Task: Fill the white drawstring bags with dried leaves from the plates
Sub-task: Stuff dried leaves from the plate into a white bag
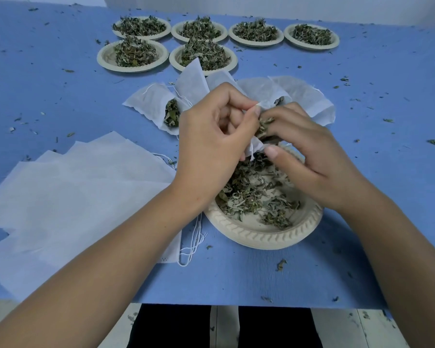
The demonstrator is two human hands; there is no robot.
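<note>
Blue table (236, 272), flecked w/ leaf crumbs, and both hands meet right over the near plate (261, 237).

L hand (211, 136) is curled, thumb & fingers pinching the rim of a white drawstring bag (255, 146). Only scraps of its fabric show at the thumb tip and under the palm. The rest is hidden, so can't tell which way its long axis runs.

R hand (309, 156) has its fingers bunched, pinching a tuft of dried leaves (264, 124) right at the bag mouth. The mouth sits at approx 9 o'clock from the R fingertips, touching them, so the push looks like a short one inward.

The refill supply, the loose leaf pile (251, 194), lies on the near plate at 6 o'clock, directly under the R hand. R is the nearer hand for the next grab, while L's job reads as holding the mouth open.

Plate looks roughly half emptied, w/ bare rim showing at its 6 o'clock.

Elsewhere:
- Six heaped plates (106, 59) at 12 o'clock, well apart from the hands.
- Filled bags (151, 106) just behind the hands, fanned from 11 to 1 o'clock.
- Flat empty bags (73, 192) stacked at 9 o'clock, strings (194, 237) trailing beside the near plate.

Lots left to fill, I'd say. Risk: leaves spilling past the pinched rim.
</note>
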